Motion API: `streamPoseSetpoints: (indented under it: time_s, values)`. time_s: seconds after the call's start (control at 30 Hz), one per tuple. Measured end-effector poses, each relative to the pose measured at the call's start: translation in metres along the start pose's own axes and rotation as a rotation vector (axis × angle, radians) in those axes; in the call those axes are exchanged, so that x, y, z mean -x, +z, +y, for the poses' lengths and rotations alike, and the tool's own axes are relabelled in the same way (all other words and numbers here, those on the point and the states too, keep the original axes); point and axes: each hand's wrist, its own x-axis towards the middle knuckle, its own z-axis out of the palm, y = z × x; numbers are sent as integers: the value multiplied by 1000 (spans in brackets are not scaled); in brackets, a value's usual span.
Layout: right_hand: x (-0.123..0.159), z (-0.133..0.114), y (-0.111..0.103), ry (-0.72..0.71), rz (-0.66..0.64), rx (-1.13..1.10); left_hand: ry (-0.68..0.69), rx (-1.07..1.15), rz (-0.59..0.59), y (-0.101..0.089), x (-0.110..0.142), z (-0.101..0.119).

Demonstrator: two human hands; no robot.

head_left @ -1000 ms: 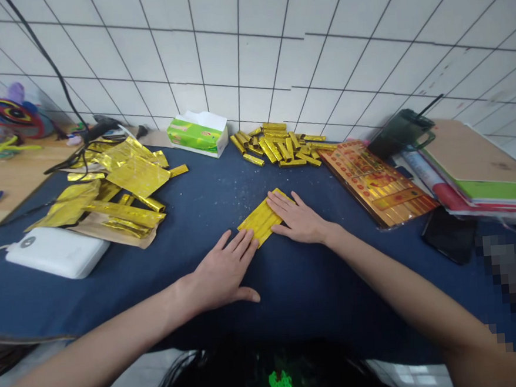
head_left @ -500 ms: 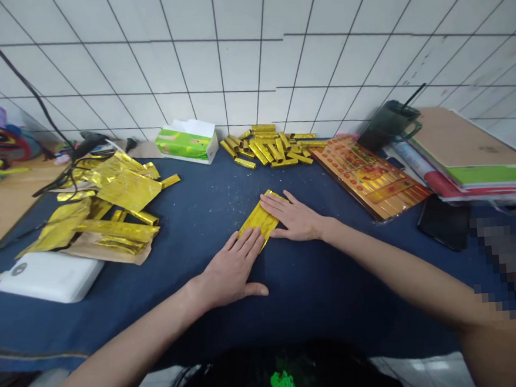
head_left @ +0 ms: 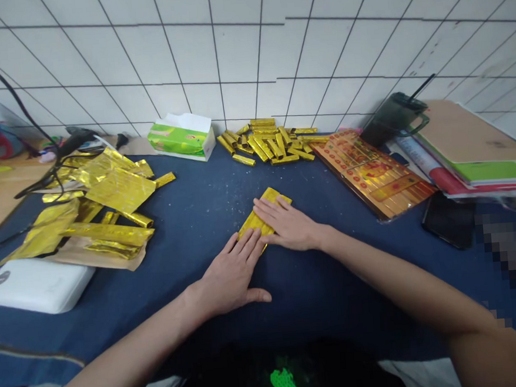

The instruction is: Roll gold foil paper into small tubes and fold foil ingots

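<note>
A folded sheet of gold foil paper [head_left: 267,200] lies flat on the dark blue table cloth [head_left: 198,221] in the middle. My right hand [head_left: 286,224] lies flat on top of it with the fingers stretched out towards the left. My left hand [head_left: 232,272] rests open on the cloth, its fingertips on the paper's near left end. Neither hand grips anything.
A heap of folded gold pieces [head_left: 267,144] lies at the back by the tiled wall, beside a green tissue box [head_left: 180,139]. Loose gold sheets [head_left: 103,198] and a white box [head_left: 34,286] are on the left. A red-gold printed pack [head_left: 374,173], a phone [head_left: 447,218] and stacked folders [head_left: 472,161] are on the right.
My right hand has slid a little to the left over the gold paper, covering more of it. The left hand has stayed at the near end. The camera has shifted slightly.
</note>
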Motion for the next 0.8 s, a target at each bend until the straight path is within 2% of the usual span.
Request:
streamPoseSetpoints:
  time_s: [0.1,0.17,0.3,0.43,0.53,0.67,0.8]
  values:
    - [-7,26,-2,108,15,32,-5,-6,-9,-1,0,1]
    - [-9,34,-2,141,20,42,-8,-10,-5,0,0,1]
    - [-10,33,-2,146,33,44,-10,-13,6,1,0,0]
    - [-13,33,-8,130,-14,40,-24,3,-3,-1,-2,5]
    - [-18,37,-11,126,-41,43,-68,15,10,-5,-6,13]
    - [-23,40,-11,98,-13,54,-129,-3,27,-13,-13,17]
    - [-21,39,-9,83,-4,73,-30,-38,28,-13,-16,7]
